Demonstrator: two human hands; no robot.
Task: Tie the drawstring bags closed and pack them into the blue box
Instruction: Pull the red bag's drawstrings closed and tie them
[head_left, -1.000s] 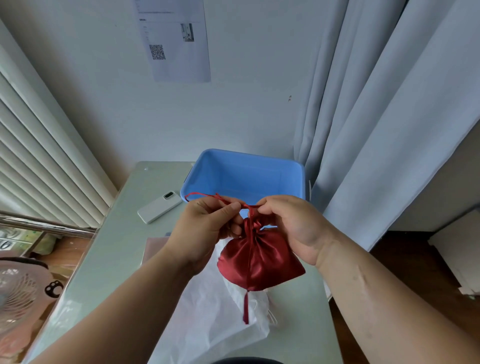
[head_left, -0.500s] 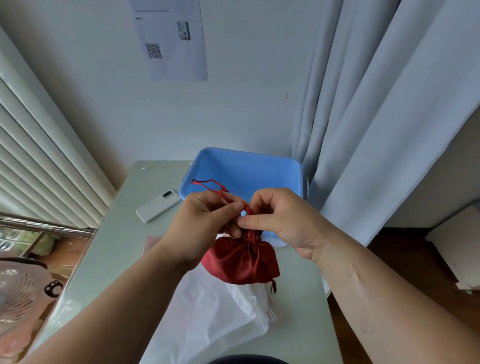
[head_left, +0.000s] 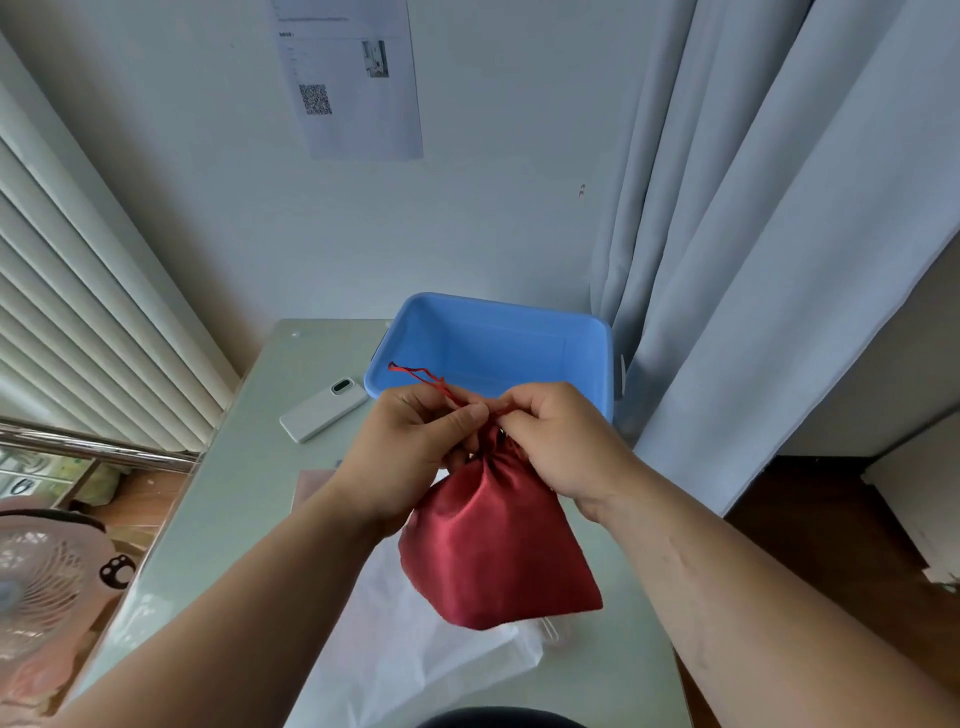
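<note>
A red satin drawstring bag (head_left: 498, 545) hangs in the air above the table, its mouth gathered tight. My left hand (head_left: 410, 452) pinches the red drawstring (head_left: 421, 376) at the bag's neck, and a loop of the cord sticks out up and to the left. Close beside it, my right hand (head_left: 556, 441) pinches the cord on the other side of the neck. The blue box (head_left: 587, 364) stands open just behind my hands at the far end of the table; the part of its inside that shows holds nothing.
A white phone (head_left: 322, 410) lies on the grey-green table (head_left: 228, 493) left of the box. Crumpled white plastic (head_left: 415, 649) lies under the bag. A pink fan (head_left: 47, 587) stands at the lower left, blinds on the left, curtains on the right.
The bag dropped lower and swung out flat below my hands. Both hands stayed together at its neck, working the cord; the loose cord end that hung below the bag is no longer seen.
</note>
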